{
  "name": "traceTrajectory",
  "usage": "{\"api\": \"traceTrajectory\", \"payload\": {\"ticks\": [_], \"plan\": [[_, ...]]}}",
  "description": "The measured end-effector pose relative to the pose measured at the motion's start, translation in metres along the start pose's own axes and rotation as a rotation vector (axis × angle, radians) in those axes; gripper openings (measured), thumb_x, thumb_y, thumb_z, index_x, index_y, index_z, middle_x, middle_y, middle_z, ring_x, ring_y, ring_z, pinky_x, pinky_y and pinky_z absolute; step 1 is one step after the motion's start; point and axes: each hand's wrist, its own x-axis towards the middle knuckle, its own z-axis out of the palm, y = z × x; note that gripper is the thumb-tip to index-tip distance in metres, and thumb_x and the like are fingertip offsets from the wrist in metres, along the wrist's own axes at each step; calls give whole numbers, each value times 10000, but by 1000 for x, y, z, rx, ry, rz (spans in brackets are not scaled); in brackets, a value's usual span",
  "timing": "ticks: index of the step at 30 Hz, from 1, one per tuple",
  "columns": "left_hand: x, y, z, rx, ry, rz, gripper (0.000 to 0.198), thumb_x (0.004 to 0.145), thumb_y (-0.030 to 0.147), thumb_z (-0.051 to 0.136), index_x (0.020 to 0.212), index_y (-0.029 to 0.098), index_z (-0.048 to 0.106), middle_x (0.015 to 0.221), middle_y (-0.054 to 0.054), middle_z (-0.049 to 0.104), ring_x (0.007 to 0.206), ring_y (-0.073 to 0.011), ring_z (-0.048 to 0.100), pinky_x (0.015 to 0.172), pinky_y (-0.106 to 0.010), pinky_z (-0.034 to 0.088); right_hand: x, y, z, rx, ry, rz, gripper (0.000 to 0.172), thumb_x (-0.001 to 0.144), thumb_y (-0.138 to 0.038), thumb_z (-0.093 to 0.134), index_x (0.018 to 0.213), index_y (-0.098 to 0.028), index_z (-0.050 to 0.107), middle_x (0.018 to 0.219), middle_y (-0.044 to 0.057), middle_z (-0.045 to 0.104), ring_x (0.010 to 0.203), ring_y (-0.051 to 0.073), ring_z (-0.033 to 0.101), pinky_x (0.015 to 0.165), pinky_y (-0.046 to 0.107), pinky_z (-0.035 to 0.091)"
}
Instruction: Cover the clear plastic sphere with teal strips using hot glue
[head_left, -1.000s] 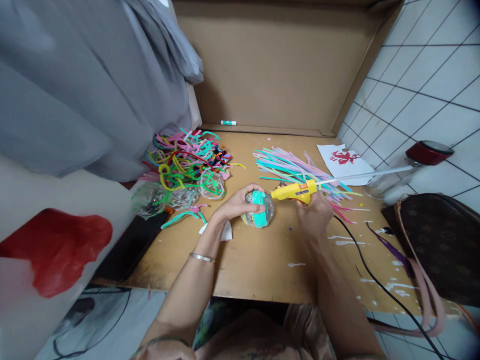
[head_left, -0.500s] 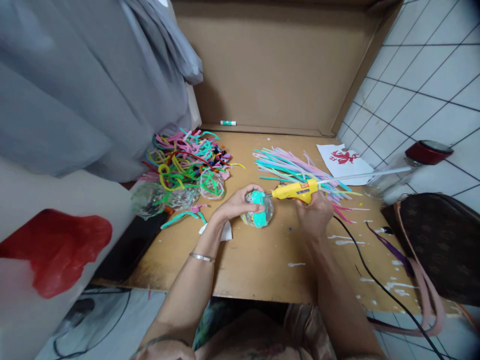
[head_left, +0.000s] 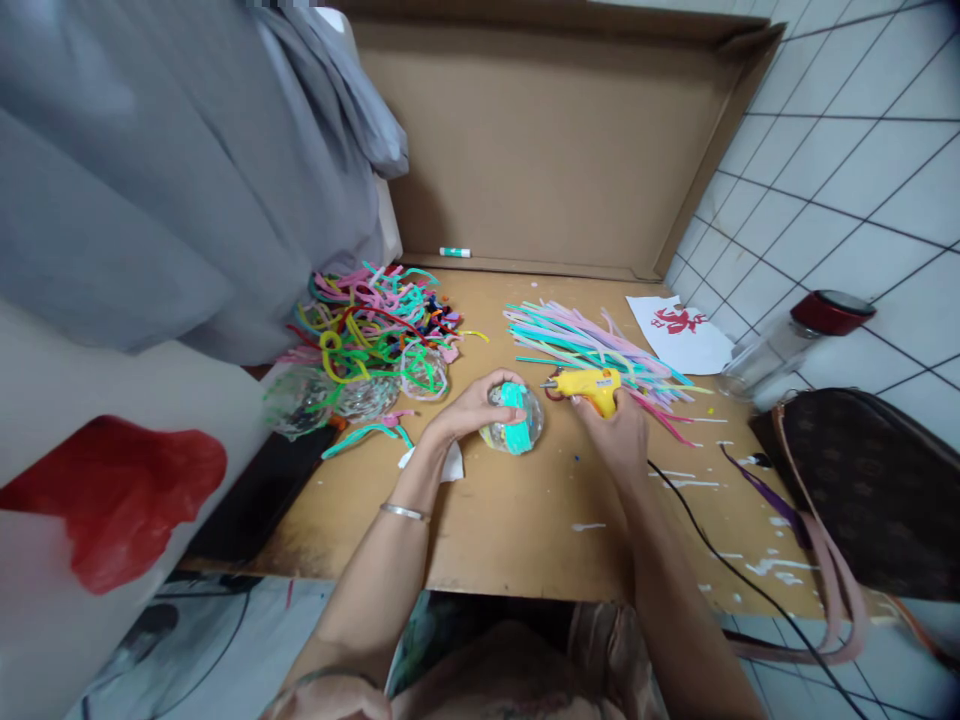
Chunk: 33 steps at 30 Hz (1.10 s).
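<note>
While left hand [head_left: 472,405] cups one ball [head_left: 514,425], right hand [head_left: 613,428] grips one glue gun [head_left: 589,381]; one tangled pile [head_left: 367,325] far left, one straight bundle [head_left: 577,343], one jar [head_left: 780,350] right; gun label unreadable.

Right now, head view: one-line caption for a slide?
Left hand steadies a clear ball wrapped in teal strips on the wooden table while right hand holds a yellow glue gun beside it.

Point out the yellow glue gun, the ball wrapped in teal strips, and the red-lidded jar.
yellow glue gun [head_left: 589,380], head view, on its yellow barrel.
ball [head_left: 516,430], head view, on a teal strip across its front.
red-lidded jar [head_left: 832,312], head view, on the red lid.
</note>
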Motion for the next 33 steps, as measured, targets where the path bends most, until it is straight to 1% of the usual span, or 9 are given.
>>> {"api": "traceTrajectory", "payload": {"ticks": [5, 8, 10, 13, 17, 21, 23, 27, 33], "plan": [[0, -2, 0, -17, 0, 11, 517, 533, 334, 749, 974, 153, 550, 849, 13, 543, 753, -119, 491, 710, -224, 430, -27, 28, -15, -191, 106, 60, 443, 704, -563, 592, 894, -165, 555, 840, 107, 625, 722, 234, 538, 596, 308, 341], [1, -3, 0, -44, 3, 1, 529, 520, 332, 745, 975, 154, 541, 844, 15, 529, 748, -117, 479, 691, -221, 428, -43, 49, -19, -407, 14, 59, 407, 761, -511, 588, 923, -139, 570, 891, 135, 628, 777, 245, 555, 613, 310, 344], [1, -4, 0, -61, 5, 2, 532, 517, 331, 741, 976, 154, 537, 841, 16, 523, 747, -117, 474, 683, -220, 424, -51, 59, -20, -530, -35, 16, 389, 805, -494, 560, 921, -124, 582, 876, 137, 626, 795, 242, 558, 643, 313, 353], [1, -4, 0, -76, 2, 21, 525, 515, 331, 738, 967, 153, 540, 849, 14, 521, 758, -119, 476, 690, -222, 418, -56, 63, -22, -699, 6, -108, 434, 829, -528, 527, 877, -103, 605, 829, 155, 617, 799, 263, 549, 666, 341, 347], [2, -6, -2, -73, -3, 26, 513, 524, 328, 734, 967, 155, 542, 844, 18, 519, 750, -118, 474, 681, -221, 412, -51, 43, -31, -632, 81, -310, 337, 847, -439, 538, 846, -116, 631, 823, 152, 624, 798, 264, 551, 660, 350, 349], [3, -10, -2, -56, -17, 41, 523, 536, 320, 746, 986, 151, 541, 842, 23, 520, 730, -107, 474, 683, -219, 417, -36, -5, -34, -54, 65, -586, 194, 907, -260, 458, 851, -183, 627, 794, 55, 630, 761, 177, 568, 708, 307, 417], [4, -13, -2, -51, -27, 52, 524, 547, 316, 749, 998, 149, 542, 840, 23, 522, 728, -105, 477, 685, -219, 420, -28, -29, -29, 81, 78, -666, 189, 912, -238, 457, 858, -188, 631, 798, 51, 629, 756, 167, 566, 705, 297, 428], [5, -14, -2, -19, -22, 92, 486, 564, 291, 732, 998, 150, 562, 867, 13, 551, 770, -120, 498, 721, -228, 426, -15, -57, -11, 87, -4, -781, 241, 928, -236, 433, 828, -190, 647, 791, 54, 622, 785, 173, 561, 727, 307, 422], [5, -11, -2, 13, -40, 84, 472, 585, 286, 711, 1012, 148, 564, 872, 11, 559, 775, -123, 494, 733, -239, 425, -6, -53, 3, -11, -98, -825, 275, 932, -255, 448, 806, -182, 682, 758, 57, 616, 778, 175, 538, 721, 305, 382]]}}
